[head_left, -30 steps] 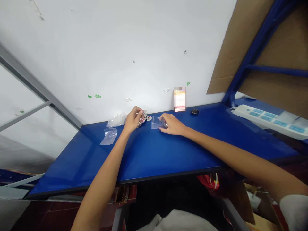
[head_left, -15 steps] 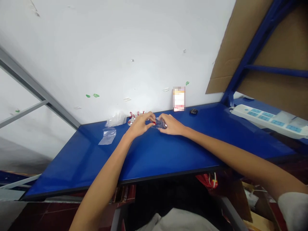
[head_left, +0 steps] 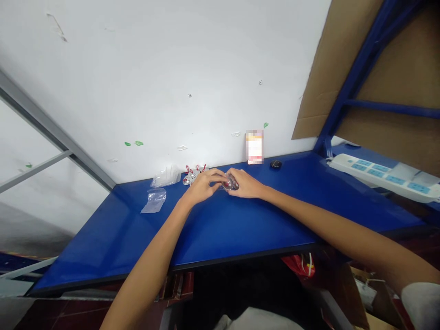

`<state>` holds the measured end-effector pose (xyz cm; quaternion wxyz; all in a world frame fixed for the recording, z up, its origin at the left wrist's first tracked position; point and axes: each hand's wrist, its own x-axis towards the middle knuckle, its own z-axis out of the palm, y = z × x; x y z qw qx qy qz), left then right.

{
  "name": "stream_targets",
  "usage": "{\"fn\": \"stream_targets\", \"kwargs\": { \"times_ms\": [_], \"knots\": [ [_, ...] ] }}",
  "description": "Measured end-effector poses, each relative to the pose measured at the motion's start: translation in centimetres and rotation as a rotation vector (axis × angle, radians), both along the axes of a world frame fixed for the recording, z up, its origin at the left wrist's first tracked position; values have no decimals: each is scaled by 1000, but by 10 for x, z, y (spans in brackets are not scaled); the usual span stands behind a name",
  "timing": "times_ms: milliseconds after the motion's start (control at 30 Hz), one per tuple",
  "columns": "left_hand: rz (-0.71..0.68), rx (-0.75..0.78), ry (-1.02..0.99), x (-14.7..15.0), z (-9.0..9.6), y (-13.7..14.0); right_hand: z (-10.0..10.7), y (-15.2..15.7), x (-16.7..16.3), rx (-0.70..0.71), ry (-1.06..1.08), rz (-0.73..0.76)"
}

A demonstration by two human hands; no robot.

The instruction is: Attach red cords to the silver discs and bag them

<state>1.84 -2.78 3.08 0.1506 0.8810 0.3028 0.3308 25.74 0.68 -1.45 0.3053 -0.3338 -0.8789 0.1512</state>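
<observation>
Above the blue table, both hands meet at a small clear plastic bag (head_left: 228, 183) with something shiny and a bit of red in it. My right hand (head_left: 245, 184) is closed round the bag's right side. From the left, the thumb and fingers of my left hand (head_left: 205, 185) pinch at the bag's edge. Just behind my left hand lie several shiny metal trinkets (head_left: 187, 181) with red cord loops, partly hidden by it. A stack of clear plastic bags (head_left: 167, 176) rests farther left, and a single flat plastic bag (head_left: 154, 200) lies in front of it.
The blue table (head_left: 213, 229) runs along a white wall (head_left: 154, 82). A blurred upright card or box (head_left: 255, 147) leans there, beside a small black object (head_left: 275, 164). A white power strip (head_left: 381, 176) lies at the right, near a blue metal frame (head_left: 354, 78).
The bag has turned between my hands, and its shiny round contents now face up more. My left fingers have moved in closer over it. The view has tilted up slightly.
</observation>
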Motion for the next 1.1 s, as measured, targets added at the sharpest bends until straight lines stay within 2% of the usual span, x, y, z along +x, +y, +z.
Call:
{"fn": "stream_targets", "kwargs": {
  "times_ms": [100,233,500,700,833,933,1000,1100],
  "knots": [
    [32,-125,-106,2,5,-5,2,0,1,-4,13,-11],
    [98,-243,-143,4,4,-6,6,-3,2,9,-2,4],
    [11,-595,-278,13,-7,-3,6,-7,0,35,15,47],
    [108,-600,-438,14,0,-4,6,-5,0,76,18,-2],
    [37,-805,-468,16,3,-7,4,-2,0,83,19,14],
    [-3,-899,-515,18,2,-10,2,-1,1,85,27,20],
    [-30,-905,-527,21,0,-11,2,0,2,91,24,27],
    [-1,-807,-477,26,-1,-12,1,1,1,87,15,32]
  ]
}}
